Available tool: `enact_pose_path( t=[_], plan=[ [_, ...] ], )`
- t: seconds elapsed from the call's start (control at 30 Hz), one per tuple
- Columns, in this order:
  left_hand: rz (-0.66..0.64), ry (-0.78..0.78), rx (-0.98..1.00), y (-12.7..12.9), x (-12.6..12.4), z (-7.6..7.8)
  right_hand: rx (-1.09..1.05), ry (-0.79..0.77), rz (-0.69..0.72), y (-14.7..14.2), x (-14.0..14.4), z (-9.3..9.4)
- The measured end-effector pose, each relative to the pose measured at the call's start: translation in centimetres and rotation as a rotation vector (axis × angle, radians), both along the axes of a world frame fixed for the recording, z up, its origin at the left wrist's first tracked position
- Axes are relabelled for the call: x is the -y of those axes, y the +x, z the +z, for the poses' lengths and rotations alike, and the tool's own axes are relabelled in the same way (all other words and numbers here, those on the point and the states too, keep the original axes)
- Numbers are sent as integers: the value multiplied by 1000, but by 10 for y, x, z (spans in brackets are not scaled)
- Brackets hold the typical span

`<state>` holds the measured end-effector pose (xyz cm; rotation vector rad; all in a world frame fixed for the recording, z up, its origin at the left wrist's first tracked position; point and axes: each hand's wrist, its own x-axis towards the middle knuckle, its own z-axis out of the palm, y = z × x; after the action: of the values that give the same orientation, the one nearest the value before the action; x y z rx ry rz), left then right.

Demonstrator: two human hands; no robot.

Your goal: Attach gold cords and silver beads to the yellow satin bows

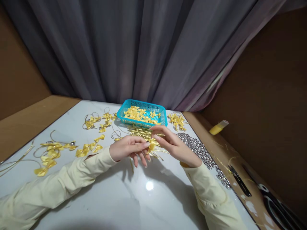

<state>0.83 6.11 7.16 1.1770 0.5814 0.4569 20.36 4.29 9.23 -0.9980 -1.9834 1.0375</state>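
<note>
My left hand (130, 148) pinches a small yellow ribbon bow (151, 145) between thumb and forefinger, its other fingers loosely spread below. Just above and to the right of the bow is my right hand (174, 145), thumb and fingers apart. Whether its fingertips touch the bow is hard to see. Beneath both hands lies a bundle of gold twist ties (139, 131), partly hidden by them. One gold strand (131, 165) shows below my left fingers; I cannot tell if it is held.
A blue plastic basket (122, 119) holding many yellow bows stands at the back. Silver bells or beads (196, 148) are spread on the right. Bows with cords (50, 153) lie left, more bows (177, 121) back right. Black scissors (275, 204) and a yellow-filled tube (218, 127) rest beyond the right edge.
</note>
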Motion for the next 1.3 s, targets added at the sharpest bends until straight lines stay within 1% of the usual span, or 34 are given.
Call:
enact_pose_path(
  t=[0.07, 0.13, 0.23, 0.33, 0.47, 0.57, 0.6, 0.67, 0.73, 0.77, 0.83, 0.87, 0.93, 1.0, 1.1, 1.2, 1.3],
  plan=[
    [-36, -37, 36, -1, -2, -1, 17, 147, 11, 3, 1, 1],
    [-71, -81, 74, -1, -3, -2, 51, 232, 47, 5, 1, 2],
    [-110, -129, 116, -1, -5, -6, 79, 274, 92, 5, 2, 3],
    [-136, -151, 144, -1, -6, -8, 51, 317, 106, 2, 2, 2],
    [-155, -209, 164, 0, -6, -10, 25, 397, 27, -2, 2, -1],
    [-148, -182, 102, 1, -6, -9, 28, 421, -15, -3, 3, 0],
    [-134, -140, 57, 2, -6, -7, 40, 421, -21, -3, 4, 1],
    [-44, 14, -40, 2, -4, -2, 73, 425, -38, -2, 5, 2],
    [105, 255, -112, 1, 0, 4, 100, 436, -59, -2, 6, 3],
    [149, 383, -140, 0, 3, 6, 107, 441, -65, -3, 7, 4],
    [207, 590, -204, -1, 8, 10, 118, 445, -70, -3, 8, 5],
    [218, 662, -230, -1, 10, 11, 123, 442, -70, -4, 9, 5],
    [239, 737, -258, -1, 13, 12, 133, 429, -70, -5, 12, 6],
    [233, 722, -253, -1, 14, 12, 140, 404, -72, -6, 13, 7],
    [204, 601, -213, 0, 13, 12, 143, 320, -91, -7, 14, 7],
    [177, 477, -169, 1, 12, 14, 98, 180, -111, -7, 13, 5],
    [170, 405, -148, 2, 12, 15, 14, 2, -121, -8, 11, 3]
  ],
)
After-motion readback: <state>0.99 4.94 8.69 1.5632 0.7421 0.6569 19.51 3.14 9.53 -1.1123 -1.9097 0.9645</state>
